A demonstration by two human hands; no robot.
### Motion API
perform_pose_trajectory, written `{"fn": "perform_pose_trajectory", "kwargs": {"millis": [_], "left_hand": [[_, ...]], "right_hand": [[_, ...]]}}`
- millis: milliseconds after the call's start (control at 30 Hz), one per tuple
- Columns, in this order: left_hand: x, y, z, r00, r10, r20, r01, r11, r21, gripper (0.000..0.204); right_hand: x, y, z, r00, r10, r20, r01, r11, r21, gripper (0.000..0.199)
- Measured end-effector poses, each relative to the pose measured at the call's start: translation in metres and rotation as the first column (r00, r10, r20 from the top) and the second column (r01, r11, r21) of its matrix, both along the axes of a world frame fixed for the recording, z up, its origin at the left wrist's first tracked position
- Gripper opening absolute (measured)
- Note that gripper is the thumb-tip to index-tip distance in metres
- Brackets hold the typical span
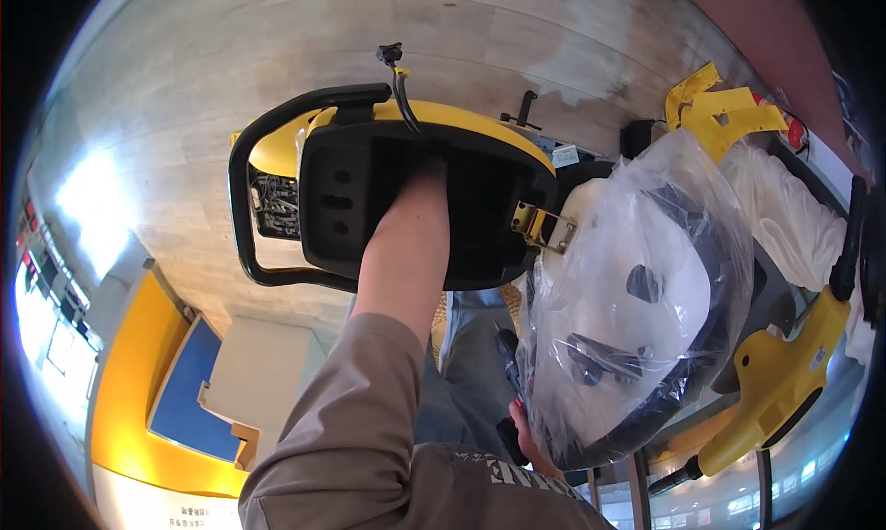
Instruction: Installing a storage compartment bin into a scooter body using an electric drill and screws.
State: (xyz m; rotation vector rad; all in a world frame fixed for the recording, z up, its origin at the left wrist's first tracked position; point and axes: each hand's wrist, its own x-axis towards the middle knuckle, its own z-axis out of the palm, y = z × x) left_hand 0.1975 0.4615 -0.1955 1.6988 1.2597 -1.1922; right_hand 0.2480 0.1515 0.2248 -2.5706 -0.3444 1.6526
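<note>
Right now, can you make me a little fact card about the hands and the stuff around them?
Left hand: out of sight inside the black compartment; the left forearm reaches in
Right hand: partly visible beside the clear plastic; its grip can't be told
Compartment edge: yellow trim along the top, gold-coloured hinge at the right
Curved rail: black, at the left
Inside the plastic: something white and dark
Floor: wood-look planks
</note>
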Motion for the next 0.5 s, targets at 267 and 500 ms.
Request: {"fn": "perform_pose_trajectory", "kwargs": {"millis": [267, 500], "left_hand": [[-0.006, 0.012, 0.009, 0.989, 0.144, 0.037, -0.144, 0.99, -0.01, 0.046], [0.001, 0.015, 0.017, 0.961, 0.261, 0.087, -0.26, 0.965, -0.027, 0.047]], "right_hand": [[-0.007, 0.003, -0.019, 0.994, -0.093, -0.057, 0.091, 0.995, -0.041, 0.038], [0.019, -0.052, 0.012, 0.98, -0.181, -0.082, 0.175, 0.981, -0.082, 0.039]]}}
